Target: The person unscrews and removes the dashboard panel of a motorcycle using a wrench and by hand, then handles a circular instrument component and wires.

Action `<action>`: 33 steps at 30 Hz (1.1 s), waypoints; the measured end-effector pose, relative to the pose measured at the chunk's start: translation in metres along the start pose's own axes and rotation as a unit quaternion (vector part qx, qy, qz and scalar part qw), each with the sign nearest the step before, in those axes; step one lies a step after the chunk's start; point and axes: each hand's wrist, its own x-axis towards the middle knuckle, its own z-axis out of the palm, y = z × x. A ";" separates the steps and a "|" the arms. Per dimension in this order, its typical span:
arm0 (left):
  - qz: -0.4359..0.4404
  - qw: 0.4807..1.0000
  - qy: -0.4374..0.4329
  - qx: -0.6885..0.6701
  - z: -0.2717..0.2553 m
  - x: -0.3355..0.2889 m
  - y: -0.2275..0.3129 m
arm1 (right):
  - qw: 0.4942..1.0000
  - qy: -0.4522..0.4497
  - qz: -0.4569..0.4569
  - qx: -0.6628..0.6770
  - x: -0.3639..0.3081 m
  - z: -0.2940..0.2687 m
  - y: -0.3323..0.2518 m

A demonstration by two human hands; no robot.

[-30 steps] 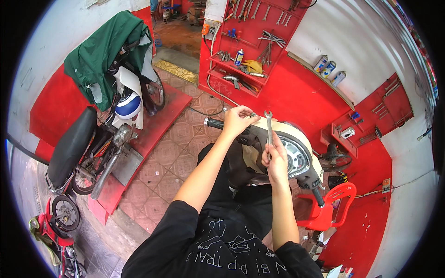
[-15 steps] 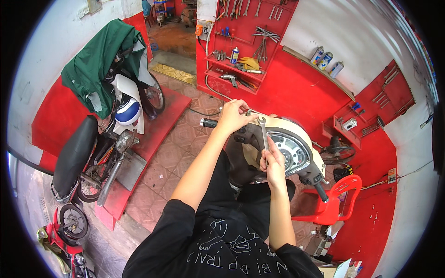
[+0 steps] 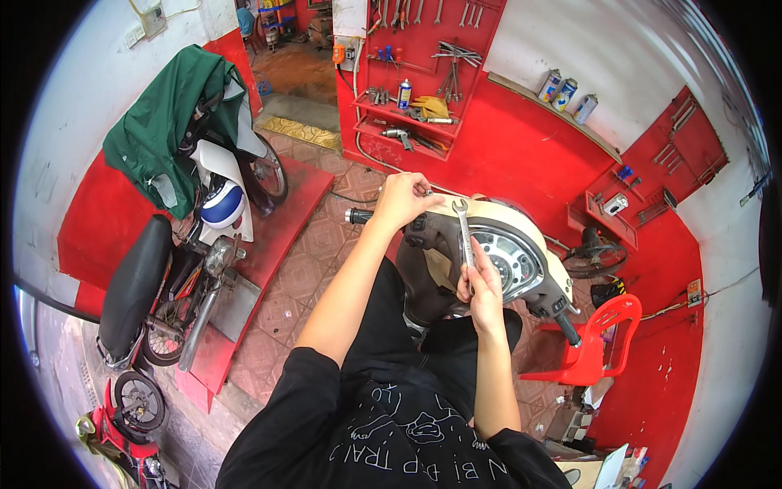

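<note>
Right hand (image 3: 482, 285) grips a combination wrench (image 3: 464, 235) upright over the cream scooter's handlebar cover (image 3: 489, 220); left hand (image 3: 405, 200) pinches a small fastener above its left grip (image 3: 358, 216). Seemingly mid-fastening, aligning comes next. Beyond the scooter: tiled floor (image 3: 309, 253), red tool wall (image 3: 423, 65).

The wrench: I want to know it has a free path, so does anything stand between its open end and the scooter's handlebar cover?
Nothing visible. The right hand holds the wrench upright, its open end right at the cream handlebar cover. The left hand rests beside it, not across it.
</note>
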 end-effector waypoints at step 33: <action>0.057 0.997 0.029 -0.030 0.001 0.000 -0.001 | 0.999 -0.017 -0.019 -0.020 -0.006 -0.010 0.005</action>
